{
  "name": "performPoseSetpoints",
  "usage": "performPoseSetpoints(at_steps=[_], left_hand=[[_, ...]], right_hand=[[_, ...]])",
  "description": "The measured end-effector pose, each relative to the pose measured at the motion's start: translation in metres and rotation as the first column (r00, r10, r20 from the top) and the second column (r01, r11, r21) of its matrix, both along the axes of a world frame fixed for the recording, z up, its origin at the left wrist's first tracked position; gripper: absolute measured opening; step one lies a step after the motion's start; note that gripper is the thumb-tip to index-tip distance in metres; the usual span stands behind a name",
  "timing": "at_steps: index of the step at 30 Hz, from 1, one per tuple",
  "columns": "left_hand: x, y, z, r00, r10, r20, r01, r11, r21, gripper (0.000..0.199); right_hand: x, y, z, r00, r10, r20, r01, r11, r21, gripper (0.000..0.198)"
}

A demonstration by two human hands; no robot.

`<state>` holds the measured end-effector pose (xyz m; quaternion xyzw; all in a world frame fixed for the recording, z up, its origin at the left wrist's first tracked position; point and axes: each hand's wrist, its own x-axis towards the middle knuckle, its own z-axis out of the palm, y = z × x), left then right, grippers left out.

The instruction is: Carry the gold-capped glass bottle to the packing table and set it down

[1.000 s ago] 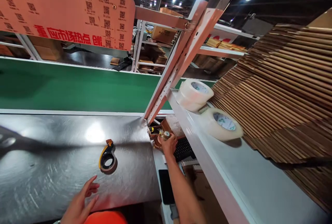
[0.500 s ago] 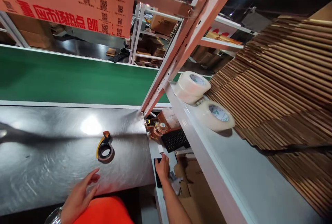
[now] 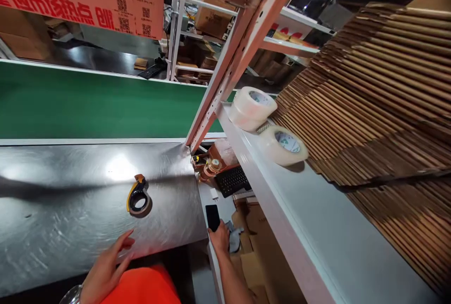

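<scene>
My right hand (image 3: 220,239) grips the lower end of a black smartphone (image 3: 212,216) over the narrow white shelf right of the metal table. A small white charger plug (image 3: 213,194) lies just beyond the phone, and a grey cloth (image 3: 234,237) is beside my fingers. My left hand (image 3: 111,261) is at the front edge of the table, its fingers apart and nothing in them. Farther in on the metal tabletop (image 3: 70,219) lies a tape dispenser (image 3: 138,198) with a yellow and black body and an orange top.
Clear tape rolls (image 3: 284,145) sit on the raised white shelf (image 3: 310,214), before a large stack of flattened cardboard (image 3: 380,97). A black keyboard (image 3: 232,181) is beneath that shelf. Behind the table runs a green conveyor belt (image 3: 98,109); an upright metal post (image 3: 229,64) stands at the corner.
My right hand has drawn back from beside the charger plug to the phone's lower end, uncovering its upper part. My left hand stays nearly in place. The view has shifted slightly.
</scene>
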<state>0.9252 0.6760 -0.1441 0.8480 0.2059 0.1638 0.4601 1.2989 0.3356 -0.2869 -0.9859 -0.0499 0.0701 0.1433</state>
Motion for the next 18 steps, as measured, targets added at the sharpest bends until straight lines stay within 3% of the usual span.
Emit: performPoseSetpoints(at_steps=[5,10,14,18], left_hand=[[-0.007,-0.002,-0.011,0.999,0.031,0.011,-0.032,0.999,0.018,0.046],[-0.009,0.010,-0.004,1.000,-0.012,0.022,0.011,1.000,0.020,0.045],[-0.015,0.029,-0.007,0.999,-0.038,-0.001,0.038,0.999,-0.011,0.046],[-0.020,0.052,-0.024,0.998,-0.070,-0.006,0.067,0.972,-0.226,0.057]], right_hand=[[0.014,0.007,0.002,1.000,-0.018,0.017,0.018,1.000,-0.025,0.076],[0.010,0.004,0.009,0.997,-0.010,0.079,0.007,0.999,0.039,0.064],[-0.028,-0.003,0.017,0.977,-0.017,0.211,-0.014,0.989,0.146,0.060],[-0.108,-0.002,0.011,0.936,-0.151,0.317,0.067,0.963,0.261,0.072]])
